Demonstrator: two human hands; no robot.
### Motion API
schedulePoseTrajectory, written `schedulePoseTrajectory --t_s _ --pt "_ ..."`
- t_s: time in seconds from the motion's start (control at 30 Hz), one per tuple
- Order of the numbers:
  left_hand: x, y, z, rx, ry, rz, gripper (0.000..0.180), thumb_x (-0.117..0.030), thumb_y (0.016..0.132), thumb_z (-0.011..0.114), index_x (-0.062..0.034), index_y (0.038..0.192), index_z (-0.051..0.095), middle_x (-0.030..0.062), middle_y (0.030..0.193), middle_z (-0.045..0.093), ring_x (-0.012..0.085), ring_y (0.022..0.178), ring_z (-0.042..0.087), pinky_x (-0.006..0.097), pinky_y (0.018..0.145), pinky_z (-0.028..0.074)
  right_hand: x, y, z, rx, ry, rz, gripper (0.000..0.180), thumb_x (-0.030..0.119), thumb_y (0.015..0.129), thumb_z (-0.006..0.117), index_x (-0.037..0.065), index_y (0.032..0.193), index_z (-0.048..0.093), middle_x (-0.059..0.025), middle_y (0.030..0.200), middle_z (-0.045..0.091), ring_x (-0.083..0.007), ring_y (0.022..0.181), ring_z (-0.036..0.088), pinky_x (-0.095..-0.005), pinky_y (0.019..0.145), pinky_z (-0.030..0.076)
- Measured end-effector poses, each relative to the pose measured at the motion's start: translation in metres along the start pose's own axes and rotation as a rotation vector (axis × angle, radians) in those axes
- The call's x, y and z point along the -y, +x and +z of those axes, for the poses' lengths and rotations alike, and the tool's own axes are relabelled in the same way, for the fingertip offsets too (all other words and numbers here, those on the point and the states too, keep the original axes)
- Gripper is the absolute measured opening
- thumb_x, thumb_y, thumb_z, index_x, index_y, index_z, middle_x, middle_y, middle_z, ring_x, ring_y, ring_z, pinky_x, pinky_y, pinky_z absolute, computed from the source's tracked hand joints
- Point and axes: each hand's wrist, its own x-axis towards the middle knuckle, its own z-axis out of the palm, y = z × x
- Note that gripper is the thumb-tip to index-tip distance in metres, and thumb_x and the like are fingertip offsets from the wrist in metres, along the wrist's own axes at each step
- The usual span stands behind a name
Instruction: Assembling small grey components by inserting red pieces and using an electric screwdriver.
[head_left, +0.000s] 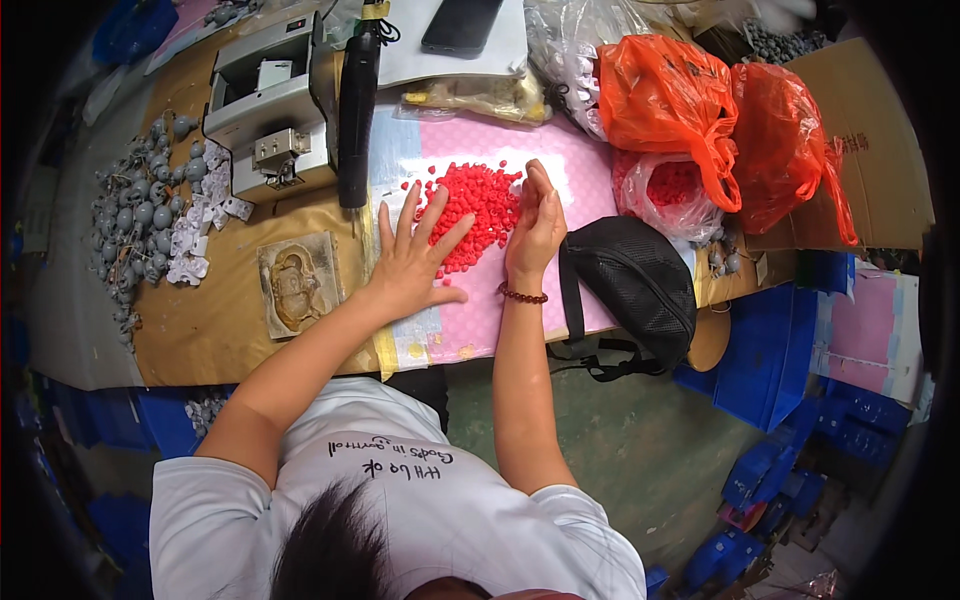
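A: Left hand (410, 275), state?
B: Released, fingers spread across the left side of the pile of red pieces (485, 205); nothing visibly held.
A: Location of pile?
B: On the pink sheet (480, 325), between both hands.
A: Right hand (537, 230)?
B: Likewise released, fingers straight and together, just beside the pile's right edge.
A: Handling, in judgement?
B: Press lightly, keep fingers low, herd strays inward.
A: Pointing?
B: No common direction. Long axis of pile apparently slanting near-left to far-right, partly hidden.
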Motion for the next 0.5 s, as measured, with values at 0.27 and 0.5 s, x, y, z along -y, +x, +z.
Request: schedulePoseTrajectory --t_s 0.27,0.5 --pt "0.0 0.042 0.0 -0.124 -0.06 0.064 0.105 -0.059 0.067 0.079 -0.0239 0.153 0.031 0.0205 0.16 0.011 0.0461 0.147 0.005 0.072 0.111 0.004 0.077 0.019 -0.036 -0.021 -0.02 0.196 0.035 0.014 0.104 0.046 -0.013 0.125 0.054 -0.0225 0.126 0.06 -0.0314 0.119 0.06 -0.0412 0.105 0.049" --pt "-0.134 0.189 0.008 -0.065 -1.025 0.209 0.038 -0.011 0.094 0.052 0.0031 0.129 0.057 0.023 0.128 0.058 0.0336 0.115 0.058 0.035 0.102 0.044 0.128 0.136 -0.192 -0.228 -0.053 0.228 0.03 0.002 0.097 0.048 -0.002 0.126 0.055 -0.0153 0.118 0.062 -0.0287 0.109 0.062 -0.0385 0.095 0.053"
